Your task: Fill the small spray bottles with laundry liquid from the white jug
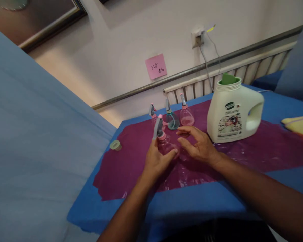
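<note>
My left hand [156,159] is wrapped around a clear pink spray bottle [168,147] with a grey and pink trigger head, low over the purple sheet. To its right, my right hand [198,144] has its fingers apart and curved, with nothing between them. Behind the held bottle stand a blue-green spray bottle [172,120] and a pink one [187,116], each with some liquid inside. Another pink-collared spray bottle [153,116] is partly hidden behind the held one's trigger head. A large cream jug [231,114] with an open green-lined mouth stands right of my right hand.
A small pale green cap [115,145] lies on the left of the purple sheet [123,168], which covers part of the blue table [181,200]. A yellow cloth [299,125] is at the far right. Behind are a white radiator [199,85] and a wall socket with cords [197,39]. A blue curtain [35,141] hangs left.
</note>
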Tool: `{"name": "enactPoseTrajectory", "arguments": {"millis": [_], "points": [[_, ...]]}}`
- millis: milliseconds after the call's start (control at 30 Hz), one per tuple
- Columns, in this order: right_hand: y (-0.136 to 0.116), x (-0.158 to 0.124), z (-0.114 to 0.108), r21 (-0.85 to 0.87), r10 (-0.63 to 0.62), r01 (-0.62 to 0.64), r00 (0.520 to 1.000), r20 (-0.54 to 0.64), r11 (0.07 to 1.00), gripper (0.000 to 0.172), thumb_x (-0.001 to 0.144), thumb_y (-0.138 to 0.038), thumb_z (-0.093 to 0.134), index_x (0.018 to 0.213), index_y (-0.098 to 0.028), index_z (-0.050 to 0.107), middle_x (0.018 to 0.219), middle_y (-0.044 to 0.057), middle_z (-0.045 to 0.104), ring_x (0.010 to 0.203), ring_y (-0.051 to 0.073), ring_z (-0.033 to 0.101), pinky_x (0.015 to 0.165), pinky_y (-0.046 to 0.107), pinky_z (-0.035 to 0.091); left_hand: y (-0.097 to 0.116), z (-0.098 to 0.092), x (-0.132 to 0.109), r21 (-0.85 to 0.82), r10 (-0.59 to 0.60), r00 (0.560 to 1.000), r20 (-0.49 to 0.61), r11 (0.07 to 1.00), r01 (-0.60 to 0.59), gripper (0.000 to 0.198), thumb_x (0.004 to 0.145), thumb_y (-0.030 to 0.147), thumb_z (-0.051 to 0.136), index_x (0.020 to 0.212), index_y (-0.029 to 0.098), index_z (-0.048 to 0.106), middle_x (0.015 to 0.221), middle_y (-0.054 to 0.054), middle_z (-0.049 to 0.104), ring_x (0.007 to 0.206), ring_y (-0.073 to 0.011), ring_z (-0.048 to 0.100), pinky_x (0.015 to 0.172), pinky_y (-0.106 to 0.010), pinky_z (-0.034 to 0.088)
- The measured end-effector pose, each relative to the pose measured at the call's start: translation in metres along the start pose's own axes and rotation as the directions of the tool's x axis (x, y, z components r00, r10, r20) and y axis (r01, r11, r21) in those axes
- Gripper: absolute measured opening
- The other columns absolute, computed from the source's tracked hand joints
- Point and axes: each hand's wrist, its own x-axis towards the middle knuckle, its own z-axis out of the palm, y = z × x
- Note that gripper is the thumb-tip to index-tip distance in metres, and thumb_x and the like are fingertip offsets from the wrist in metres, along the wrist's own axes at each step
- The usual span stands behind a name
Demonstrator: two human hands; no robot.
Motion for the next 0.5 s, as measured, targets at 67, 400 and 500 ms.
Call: {"name": "enactPoseTrajectory", "arguments": {"millis": [67, 400, 500], "points": [[-0.002, 0.001, 0.000, 0.043, 0.046, -0.046, 0.999, -0.013, 0.998, 0.036, 0.106, -0.037, 0.077, 0.140, -0.029, 0.070, 0.124, 0.009, 0.085, 0.108, 0.028, 0.083, 0.099, 0.049, 0.069, 0.014, 0.018, -0.004, 0.035, 0.050, 0.998, 0.026, 0.998, -0.051, 0.068, 0.083, 0.032, 0.097, 0.143, 0.034, 0.065, 0.136, -0.008, 0.076, 0.124, -0.0333, 0.077, 0.108, -0.054, 0.064], [0.003, -0.002, 0.005, -0.024, 0.226, -0.228, 0.971, -0.077, 0.973, 0.024, 0.092, -0.034, 0.085, 0.112, -0.029, 0.073, 0.106, 0.005, 0.082, 0.097, 0.027, 0.078, 0.090, 0.045, 0.068, 0.023, 0.050, -0.002, 0.056, 0.088, 0.991, 0.098, 0.994, -0.094, 0.064, 0.081, 0.031, 0.098, 0.136, 0.034, 0.065, 0.133, -0.008, 0.072, 0.128, -0.0362, 0.071, 0.105, -0.054, 0.064], [-0.001, -0.004, 0.004, 0.006, 0.269, -0.269, 0.961, -0.055, 0.963, 0.031, 0.092, -0.031, 0.084, 0.119, -0.029, 0.071, 0.111, 0.005, 0.081, 0.102, 0.027, 0.079, 0.093, 0.045, 0.068, 0.018, 0.053, -0.005, 0.002, 0.121, 0.991, 0.058, 0.993, -0.121, 0.059, 0.082, 0.026, 0.095, 0.132, 0.031, 0.066, 0.135, -0.008, 0.069, 0.129, -0.0332, 0.069, 0.107, -0.050, 0.064]]}}
